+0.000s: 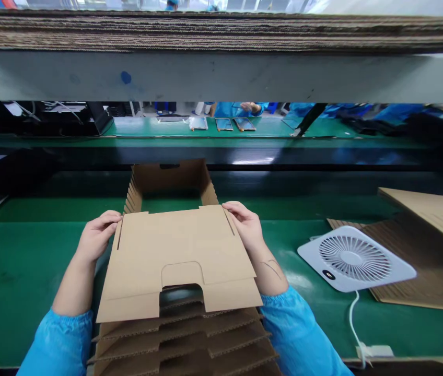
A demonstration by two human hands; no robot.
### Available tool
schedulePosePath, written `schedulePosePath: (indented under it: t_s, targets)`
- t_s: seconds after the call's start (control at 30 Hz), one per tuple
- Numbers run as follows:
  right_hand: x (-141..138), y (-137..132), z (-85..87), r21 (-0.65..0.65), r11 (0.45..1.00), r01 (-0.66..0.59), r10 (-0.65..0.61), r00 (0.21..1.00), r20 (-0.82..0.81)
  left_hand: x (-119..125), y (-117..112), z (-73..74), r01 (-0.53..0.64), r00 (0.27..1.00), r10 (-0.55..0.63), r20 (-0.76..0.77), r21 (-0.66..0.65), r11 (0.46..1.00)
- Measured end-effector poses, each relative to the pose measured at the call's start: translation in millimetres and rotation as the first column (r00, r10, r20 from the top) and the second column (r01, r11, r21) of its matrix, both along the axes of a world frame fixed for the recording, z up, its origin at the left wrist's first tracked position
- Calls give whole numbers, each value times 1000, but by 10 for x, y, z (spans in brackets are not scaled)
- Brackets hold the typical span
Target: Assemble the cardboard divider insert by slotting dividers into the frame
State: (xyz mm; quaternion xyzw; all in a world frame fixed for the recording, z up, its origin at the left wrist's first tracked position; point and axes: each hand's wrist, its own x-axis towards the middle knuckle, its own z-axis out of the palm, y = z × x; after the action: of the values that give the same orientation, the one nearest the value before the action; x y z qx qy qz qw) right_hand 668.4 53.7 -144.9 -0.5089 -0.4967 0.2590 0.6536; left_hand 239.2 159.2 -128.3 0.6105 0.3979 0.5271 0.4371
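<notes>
Between my hands is a flat brown cardboard divider [154, 240] with a cut-out and a creased flap on its near side. My left hand [98, 235] pinches its far left corner, and my right hand [245, 222] grips the far right corner. Under and in front of it stands an open cardboard box [170, 180] with notched side walls. Nearer to me, several similar cardboard dividers [182, 347] stand in a row, tilted, one behind another. The held sheet hides the middle of the box.
A white square fan [354, 258] with a cable lies right on the green work surface [33, 282]. Behind it are folded cardboard sheets [421, 256]. A shelf [221, 78] bearing stacked cardboard [221, 31] spans overhead. Beyond, a person's hand [251, 107] is near small screens [223, 124].
</notes>
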Motion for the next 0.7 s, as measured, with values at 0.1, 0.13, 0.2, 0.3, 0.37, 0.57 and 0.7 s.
schedulePosePath:
  t_s: [0.1, 0.13, 0.2, 0.3, 0.37, 0.57, 0.7]
  targets:
    - [-12, -11, 1, 6, 1000, 28, -28, 999, 17, 30, -13, 16, -35, 999, 36, -32, 41, 999]
    - [-18, -17, 4, 0, 1000, 31, -31, 999, 13, 51, -23, 31, -45, 998, 47, -37, 57, 997]
    - [-36, -32, 20, -10, 999, 41, -41, 999, -1, 94, -43, 65, -59, 997, 63, -41, 86, 995]
    - [-73, -56, 63, -22, 998, 57, -57, 998, 5, 140, -66, 109, -78, 996, 82, -32, 113, 991]
    - [-96, -64, 93, -6, 997, 83, -83, 996, 27, 161, -81, 123, -102, 995, 103, -6, 118, 988]
    - [-128, -42, 115, 7, 982, 191, -191, 981, 42, 183, -122, 102, -185, 979, 187, -77, 31, 982]
    - [-138, -47, 120, -33, 987, 156, -154, 987, 49, 193, -121, 78, -206, 977, 205, -58, -17, 978]
